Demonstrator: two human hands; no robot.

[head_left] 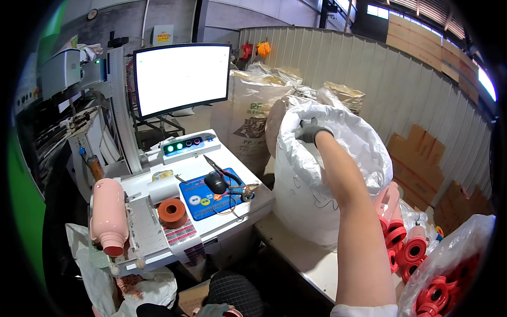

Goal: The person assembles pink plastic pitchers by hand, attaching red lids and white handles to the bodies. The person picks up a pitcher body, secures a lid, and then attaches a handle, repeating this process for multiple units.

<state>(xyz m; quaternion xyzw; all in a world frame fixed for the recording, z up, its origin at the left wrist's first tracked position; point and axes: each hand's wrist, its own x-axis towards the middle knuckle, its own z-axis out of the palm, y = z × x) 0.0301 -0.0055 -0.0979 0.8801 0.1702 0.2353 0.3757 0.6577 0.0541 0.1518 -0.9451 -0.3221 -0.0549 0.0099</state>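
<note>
My right arm stretches to a tall white woven sack [301, 206] with a plastic liner. Just inside its far left rim is my right hand [312, 131] in a grey glove, its fingers apart and nothing seen in them. At the bottom edge, my left hand [213, 310], also gloved, shows only in part. It appears closed over a pink plastic part [232, 313], most of which is cut off by the frame. A pink bottle-shaped plastic piece [109, 214] lies on a metal plate on the white worktable [232, 222], well left of both hands.
A roll of brown tape [172, 213], a blue mat [203, 206], pliers [224, 171] and a black mouse [215, 183] lie on the worktable. Behind are a monitor [182, 79] and a button box [190, 145]. Pink and red parts [414, 248] and a plastic bag [475, 238] are at right.
</note>
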